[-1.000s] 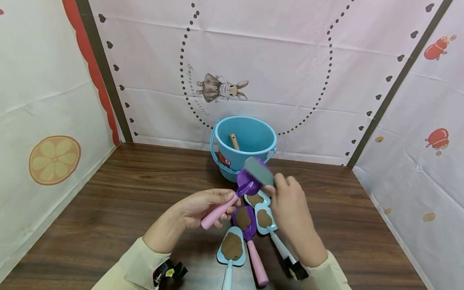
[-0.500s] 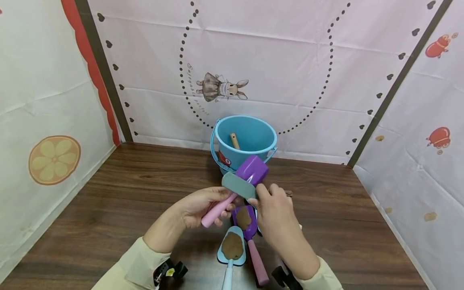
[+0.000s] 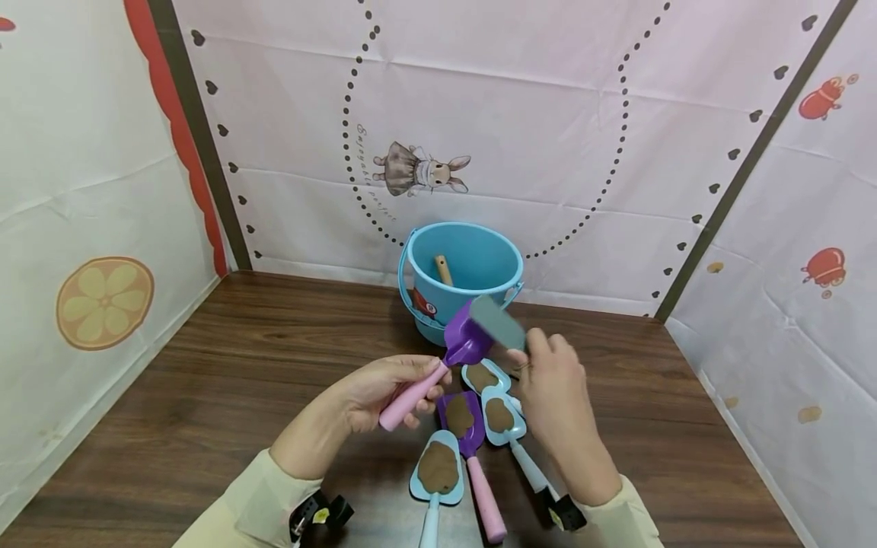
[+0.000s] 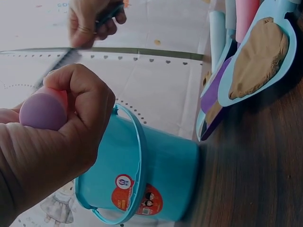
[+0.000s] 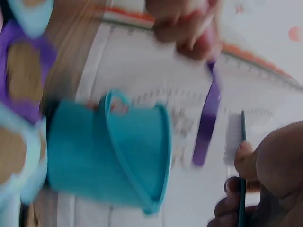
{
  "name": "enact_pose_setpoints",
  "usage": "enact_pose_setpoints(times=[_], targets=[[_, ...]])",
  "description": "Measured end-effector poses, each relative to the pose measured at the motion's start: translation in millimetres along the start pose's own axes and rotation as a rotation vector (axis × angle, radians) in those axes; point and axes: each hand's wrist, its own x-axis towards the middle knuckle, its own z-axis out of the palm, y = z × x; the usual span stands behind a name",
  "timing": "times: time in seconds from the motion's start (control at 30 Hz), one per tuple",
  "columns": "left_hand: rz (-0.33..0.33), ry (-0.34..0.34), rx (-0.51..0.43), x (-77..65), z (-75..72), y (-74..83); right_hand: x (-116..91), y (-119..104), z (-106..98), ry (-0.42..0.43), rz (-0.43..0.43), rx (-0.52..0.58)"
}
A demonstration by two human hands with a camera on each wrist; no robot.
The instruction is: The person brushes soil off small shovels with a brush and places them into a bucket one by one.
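Observation:
My left hand [image 3: 390, 392] grips the pink handle of a toy shovel whose purple scoop [image 3: 466, 339] is held up in front of the bucket. In my right hand [image 3: 555, 396] is a brush [image 3: 500, 323] with a grey-green back; its pale bristles [image 5: 233, 137] show in the right wrist view. The brush head is at the scoop's right side in the head view; the right wrist view shows a gap between them. Below lie a light blue shovel [image 3: 453, 487], a purple shovel [image 3: 477, 441] and further light blue shovels [image 3: 505, 435], with brown clay-like lumps in their scoops.
A blue bucket [image 3: 428, 304] stands at the back of the wooden table [image 3: 205, 396], with a wooden handle [image 3: 443, 269] sticking up inside. Printed white cloth [image 3: 548, 137] walls in the back and both sides.
The brush went down and left across the shovel's neck half a second ago, then back up to the right side of the scoop. The scoop has turned a little; my left hand has barely moved.

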Motion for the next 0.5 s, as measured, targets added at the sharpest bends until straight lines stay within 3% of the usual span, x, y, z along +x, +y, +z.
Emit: enact_pose_setpoints(times=[0.1,0.2,0.5], targets=[[0.011,0.019,-0.008,-0.2,0.3,1.2,-8.3,-16.6,4.9,-0.043,-0.098,0.013],[0.018,0.007,-0.014,0.0,0.5,2.3,-11.0,-23.8,10.9,-0.063,-0.129,-0.005],[0.000,-0.075,0.005,-1.9,0.7,0.9,5.9,10.0,0.9,0.028,0.054,-0.007]])
